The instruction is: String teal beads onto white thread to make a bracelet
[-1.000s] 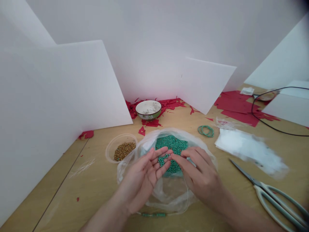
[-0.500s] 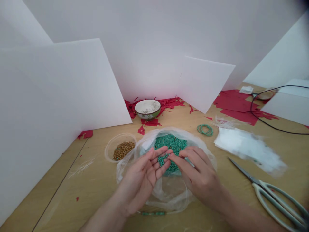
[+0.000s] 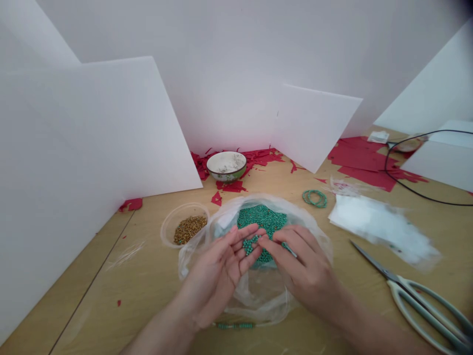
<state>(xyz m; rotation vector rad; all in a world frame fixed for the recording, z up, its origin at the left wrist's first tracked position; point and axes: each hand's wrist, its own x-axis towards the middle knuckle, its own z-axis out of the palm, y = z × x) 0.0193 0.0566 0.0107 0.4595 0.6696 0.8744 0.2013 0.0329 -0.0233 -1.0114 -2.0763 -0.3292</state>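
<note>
My left hand (image 3: pixel 212 276) lies cupped palm up, with a small heap of green beads (image 3: pixel 250 245) on its fingers. My right hand (image 3: pixel 306 271) sits beside it, fingertips pinched over those beads. A thin pale needle (image 3: pixel 290 250) pokes out from under its fingers. Both hands hover over a clear plastic bag (image 3: pixel 258 296) holding a large pile of turquoise-green beads (image 3: pixel 262 222). My hands hide the lower part of the pile. A short strand of green beads (image 3: pixel 234 325) lies at the bag's near edge.
On the wooden table stand a clear tub of brown seeds (image 3: pixel 186 229) and a patterned bowl (image 3: pixel 226 166). Around lie green bead loops (image 3: pixel 315 198), pale-handled scissors (image 3: pixel 417 305), a white sheet (image 3: pixel 380 227), red paper scraps (image 3: pixel 229 186) and a black cable (image 3: pixel 406 190). White boards (image 3: pixel 103 128) stand behind.
My hands have barely moved. The right fingers have shifted slightly over the beads, and the thin needle shows more clearly. The whole view has moved a little.
</note>
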